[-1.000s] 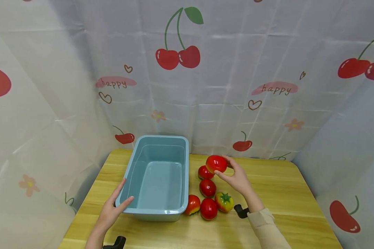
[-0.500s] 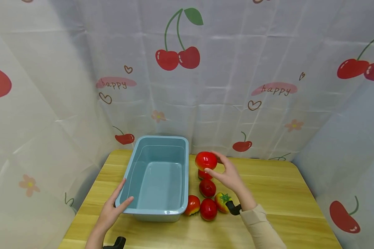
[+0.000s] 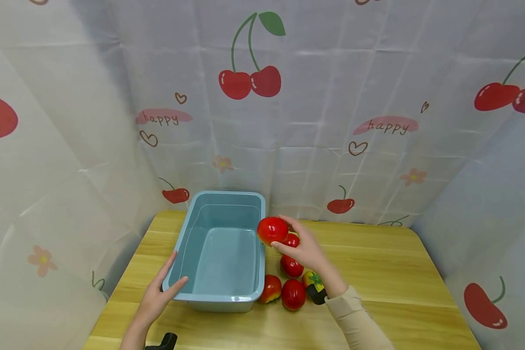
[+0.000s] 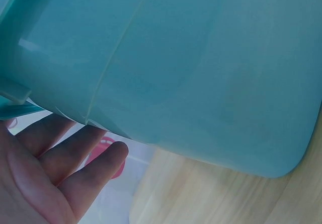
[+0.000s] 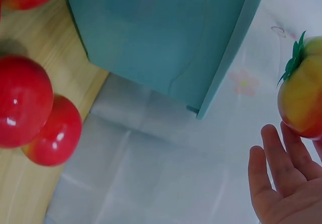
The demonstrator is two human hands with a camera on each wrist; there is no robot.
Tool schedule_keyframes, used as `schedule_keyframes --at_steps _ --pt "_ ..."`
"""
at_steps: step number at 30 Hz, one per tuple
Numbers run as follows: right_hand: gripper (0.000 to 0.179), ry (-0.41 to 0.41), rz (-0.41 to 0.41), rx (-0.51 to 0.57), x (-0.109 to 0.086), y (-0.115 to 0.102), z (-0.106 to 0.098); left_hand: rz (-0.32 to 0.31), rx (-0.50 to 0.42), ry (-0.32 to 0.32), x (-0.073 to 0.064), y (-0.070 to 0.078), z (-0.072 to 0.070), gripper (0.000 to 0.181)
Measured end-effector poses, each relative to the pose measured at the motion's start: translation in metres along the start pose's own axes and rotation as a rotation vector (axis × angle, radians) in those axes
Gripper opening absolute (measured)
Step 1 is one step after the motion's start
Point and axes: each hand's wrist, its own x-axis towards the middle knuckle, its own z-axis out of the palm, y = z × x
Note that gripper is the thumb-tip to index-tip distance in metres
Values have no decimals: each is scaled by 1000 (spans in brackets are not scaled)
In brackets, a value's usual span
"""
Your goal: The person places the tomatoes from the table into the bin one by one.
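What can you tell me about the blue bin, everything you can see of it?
The bin is pale blue, deep and rectangular, with rounded corners, an outturned rim and slightly glossy, smooth walls; it looks like plastic. Faint lines mark its walls. It stands open side up on the table, its long sides running away from the person. The left hand holds its near left corner, thumb over the rim. A tomato lies beside its near right corner; whether they touch is unclear.
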Motion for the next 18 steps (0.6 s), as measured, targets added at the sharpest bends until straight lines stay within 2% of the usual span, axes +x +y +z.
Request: schedule_keyframes --at_steps 4,10,18 --pt "69 -30 -9 10 1 -4 9 0 2 1 -1 0 0 73" --pt "70 -65 -57 -35 0 -9 22 -7 4 3 -1 0 0 72" --pt "72 -125 -50 -46 -3 -10 36 -4 2 -3 -1 1 -1 72"
